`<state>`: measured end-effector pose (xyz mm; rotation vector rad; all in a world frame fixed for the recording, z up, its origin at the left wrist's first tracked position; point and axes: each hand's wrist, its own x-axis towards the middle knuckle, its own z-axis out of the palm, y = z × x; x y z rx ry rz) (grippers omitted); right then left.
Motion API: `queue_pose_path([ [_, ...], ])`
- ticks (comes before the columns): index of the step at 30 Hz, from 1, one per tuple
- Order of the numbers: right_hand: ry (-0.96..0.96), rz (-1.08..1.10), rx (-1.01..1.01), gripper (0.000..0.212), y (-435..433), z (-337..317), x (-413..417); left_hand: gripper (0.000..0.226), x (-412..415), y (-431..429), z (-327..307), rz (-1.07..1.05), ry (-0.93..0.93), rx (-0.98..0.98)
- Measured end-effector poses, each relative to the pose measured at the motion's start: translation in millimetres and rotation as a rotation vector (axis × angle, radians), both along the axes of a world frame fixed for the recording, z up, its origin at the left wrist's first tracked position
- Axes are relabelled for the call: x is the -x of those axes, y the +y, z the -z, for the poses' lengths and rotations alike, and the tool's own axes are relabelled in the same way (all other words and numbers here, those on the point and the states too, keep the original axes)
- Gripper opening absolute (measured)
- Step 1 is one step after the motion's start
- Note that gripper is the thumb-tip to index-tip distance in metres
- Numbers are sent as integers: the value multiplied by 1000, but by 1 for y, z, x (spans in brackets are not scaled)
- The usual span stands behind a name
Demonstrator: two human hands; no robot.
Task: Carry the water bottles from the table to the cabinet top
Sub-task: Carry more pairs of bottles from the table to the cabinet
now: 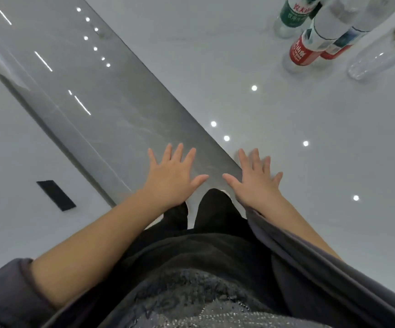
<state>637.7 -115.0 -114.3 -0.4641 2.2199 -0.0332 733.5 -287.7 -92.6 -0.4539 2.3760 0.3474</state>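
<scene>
Head view: a person's left hand (171, 176) and right hand (254, 178) stretch forward side by side, palms down, fingers straight and splayed wide. Neither hand holds anything. The left hand is seen over a band of grey veined floor (92, 91); the right hand is seen over the near edge of a glossy white table (310, 185). Whether the right palm rests on the table or hangs above it cannot be told.

The water bottles (341, 41) stand in a tight cluster at the far upper right of the table, well apart from both hands and nearer the right one. Among them are a green-labelled bottle (294, 14) at the back, a red-labelled bottle (303, 52) in front of it and a clear bottle (376, 60) at the right edge of the picture. The wide lens makes them appear tilted, and their caps lie outside the picture.

The tabletop mirrors small round ceiling lights. The grey floor runs diagonally from the upper left down toward the person's dark trouser legs (215, 209) and reflects light strips and more spots. Beyond the floor, at the left, lies another white surface (14, 138) with a dark rectangle (55, 195) set in it. Grey sleeves (2, 292) are pushed up, leaving both forearms bare.
</scene>
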Motion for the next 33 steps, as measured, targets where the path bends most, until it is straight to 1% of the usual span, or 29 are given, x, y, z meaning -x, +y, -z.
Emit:
queue_pose_path([
  [5, 11, 177, -3, 78, -21, -4, 19, 76, 56, -32, 1, 149, 17, -61],
  [8, 23, 276, -2, 79, -28, -2, 46, 75, 98, -40, 5, 248, 51, -55],
  [13, 56, 370, 11, 80, -39, 1, 102, 75, 164, -55, 8, 289, 98, -48],
  [16, 71, 427, 28, 81, -48, -2, 131, 75, 196, -65, 11, 302, 92, -65],
  [21, 83, 647, 74, 83, -57, -1, 169, 74, 249, -78, 19, 359, 58, -108],
  [24, 103, 818, 104, 91, -62, 5, 185, 75, 287, -84, 23, 409, 46, -133],
  [25, 116, 887, 138, 95, -65, 8, 189, 76, 300, -86, 24, 407, 55, -154],
  [27, 227, 1054, 316, 102, -73, 14, 199, 82, 328, -87, 29, 352, 121, -240],
  [30, 403, 1332, 629, 93, -86, 20, 211, 93, 365, -87, 37, 200, 282, -446],
  [33, 459, 1506, 753, 86, -95, 25, 221, 93, 393, -81, 40, 148, 424, -605],
])
